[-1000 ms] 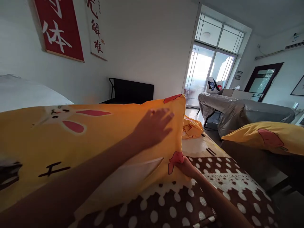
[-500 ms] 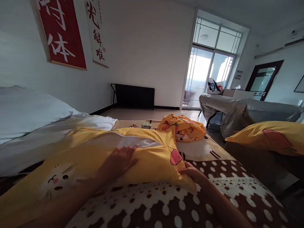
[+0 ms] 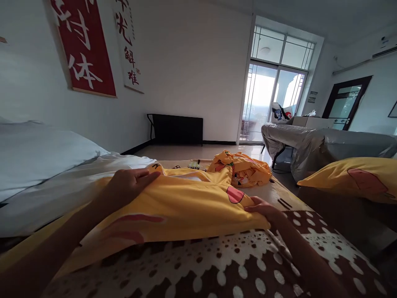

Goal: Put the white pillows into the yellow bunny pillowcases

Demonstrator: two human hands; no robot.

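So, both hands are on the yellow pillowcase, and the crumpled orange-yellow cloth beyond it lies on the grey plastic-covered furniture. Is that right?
Not quite: the place of the crumpled orange-yellow cloth is wrong. The current head view shows it lying on the patterned blanket. Both hands, left and right, are indeed on the yellow pillowcase.

the pillowcase [image 3: 192, 215] is showing yellow with pinkish-red patches, the blanket [image 3: 214, 263] is carrying cream dots on brown, the cloth bundle [image 3: 252, 169] is showing orange, the wall scroll [image 3: 93, 49] is bearing white characters on red.
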